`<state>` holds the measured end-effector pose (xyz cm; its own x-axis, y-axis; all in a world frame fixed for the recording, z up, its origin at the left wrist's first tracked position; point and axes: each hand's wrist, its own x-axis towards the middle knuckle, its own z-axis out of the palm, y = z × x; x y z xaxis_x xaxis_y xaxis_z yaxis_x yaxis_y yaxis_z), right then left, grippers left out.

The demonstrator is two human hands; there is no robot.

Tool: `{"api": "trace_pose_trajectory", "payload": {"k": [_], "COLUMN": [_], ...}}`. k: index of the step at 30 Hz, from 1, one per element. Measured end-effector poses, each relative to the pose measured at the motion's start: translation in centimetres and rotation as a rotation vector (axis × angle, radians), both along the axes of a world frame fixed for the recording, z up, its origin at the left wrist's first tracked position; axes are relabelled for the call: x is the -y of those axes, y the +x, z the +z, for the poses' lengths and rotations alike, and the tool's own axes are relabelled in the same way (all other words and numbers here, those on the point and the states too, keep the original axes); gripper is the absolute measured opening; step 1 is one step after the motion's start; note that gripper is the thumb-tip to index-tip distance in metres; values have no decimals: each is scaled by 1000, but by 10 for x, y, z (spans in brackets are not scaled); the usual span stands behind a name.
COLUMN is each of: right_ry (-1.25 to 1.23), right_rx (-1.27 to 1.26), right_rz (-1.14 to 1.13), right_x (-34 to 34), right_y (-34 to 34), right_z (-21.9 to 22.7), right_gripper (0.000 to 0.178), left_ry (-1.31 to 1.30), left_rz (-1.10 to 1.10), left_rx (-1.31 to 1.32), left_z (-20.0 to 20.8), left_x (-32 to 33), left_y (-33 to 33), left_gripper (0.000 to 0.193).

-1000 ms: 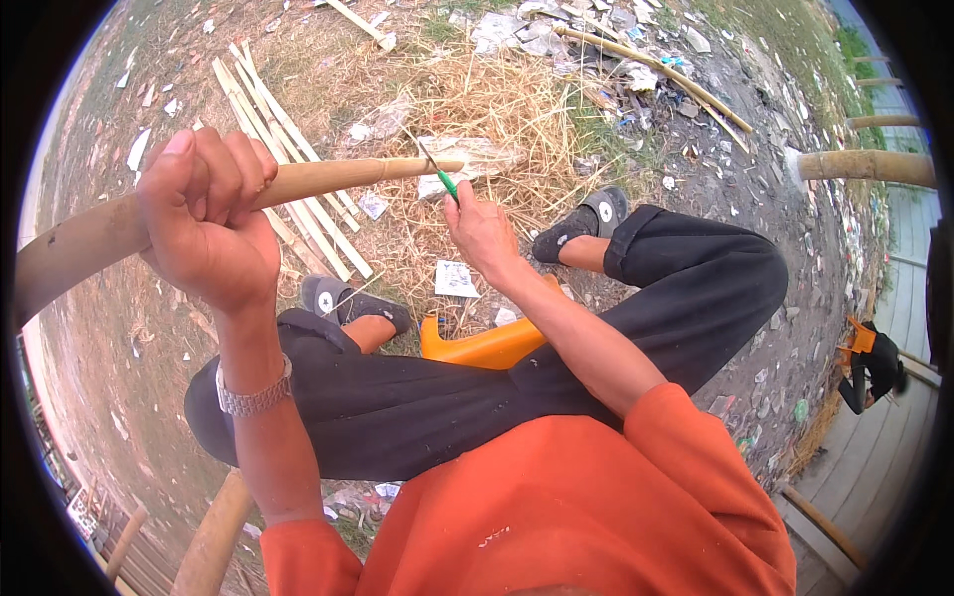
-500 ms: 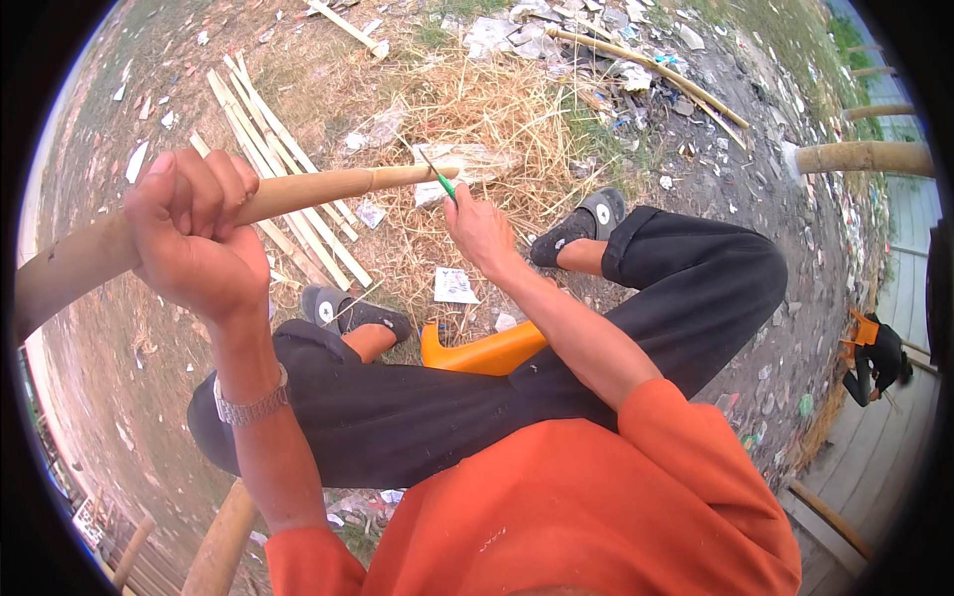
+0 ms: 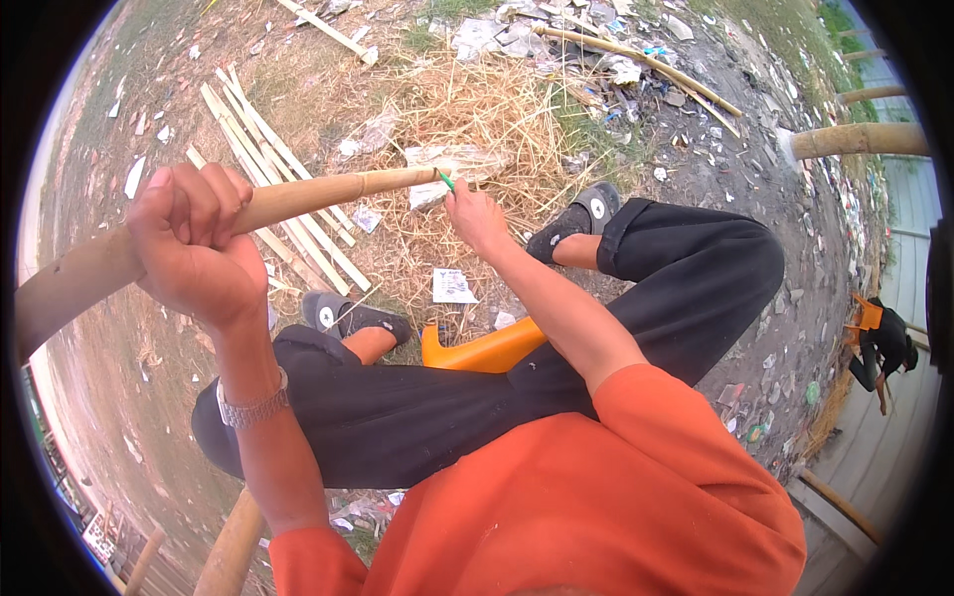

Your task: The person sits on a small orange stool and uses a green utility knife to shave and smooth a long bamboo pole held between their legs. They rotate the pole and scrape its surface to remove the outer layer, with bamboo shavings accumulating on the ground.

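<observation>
Head view looks down on a long bamboo pole (image 3: 298, 199), pale tan and smooth, with a darker ring-like node near its far end and a thicker, duller stretch running off toward the near left edge of the picture. It lies raised above the ground, slanting from the near left up to the far middle, where its cut tip ends just beside the right hand. The left hand (image 3: 194, 253) is wrapped tight around the pole, fingers curled fully over the top, and a metal wristwatch (image 3: 253, 402) sits on that wrist. The right hand (image 3: 477, 214) is closed around a small green-handled tool (image 3: 446, 181), whose thin tip meets the pole's far end; how firmly the fingers press cannot be told from here. Both arms come from an orange shirt (image 3: 596, 497) at the near edge. Below the pole the person's legs in black trousers (image 3: 556, 358) are bent and spread, with dark slip-on shoes (image 3: 353, 316) on the ground, one near the left, the other farther right. An orange plastic stool (image 3: 487, 348) shows between the legs. Beyond the pole tip lies a heap of dry straw (image 3: 487, 109) mixed with scraps of paper and plastic, and to its left a bundle of split bamboo strips (image 3: 268, 169) rests on bare earth. Another thick bamboo post (image 3: 860, 141) juts in at the far right, and a second person (image 3: 879, 343) in dark clothes crouches at the right edge.
</observation>
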<state>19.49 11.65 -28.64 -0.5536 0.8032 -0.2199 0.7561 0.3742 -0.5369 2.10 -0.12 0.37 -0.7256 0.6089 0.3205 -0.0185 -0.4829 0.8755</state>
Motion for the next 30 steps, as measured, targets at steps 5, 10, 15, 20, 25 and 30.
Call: {"api": "trace_pose_trajectory", "payload": {"k": [5, 10, 15, 20, 25, 30], "right_ry": [-77, -61, 41, 76, 34, -174], "right_rx": [93, 144, 200, 326, 462, 180], "right_rz": [-43, -60, 4, 144, 256, -13], "right_x": [-4, -13, -24, -45, -70, -71], "right_y": [3, 14, 13, 18, 17, 20], "right_z": [-24, -57, -79, -86, -47, 22], "right_gripper": [28, 28, 27, 19, 23, 33], "left_ry": [-18, 5, -10, -33, -35, 14], "left_rz": [76, 5, 39, 155, 297, 92], "left_rx": [1, -20, -12, 18, 105, 24], "left_z": [2, -1, 3, 4, 6, 1], "left_x": [-5, -1, -4, -7, -5, -5], "left_y": [1, 6, 4, 2, 0, 2], "left_gripper": [36, 37, 38, 38, 36, 36]}}
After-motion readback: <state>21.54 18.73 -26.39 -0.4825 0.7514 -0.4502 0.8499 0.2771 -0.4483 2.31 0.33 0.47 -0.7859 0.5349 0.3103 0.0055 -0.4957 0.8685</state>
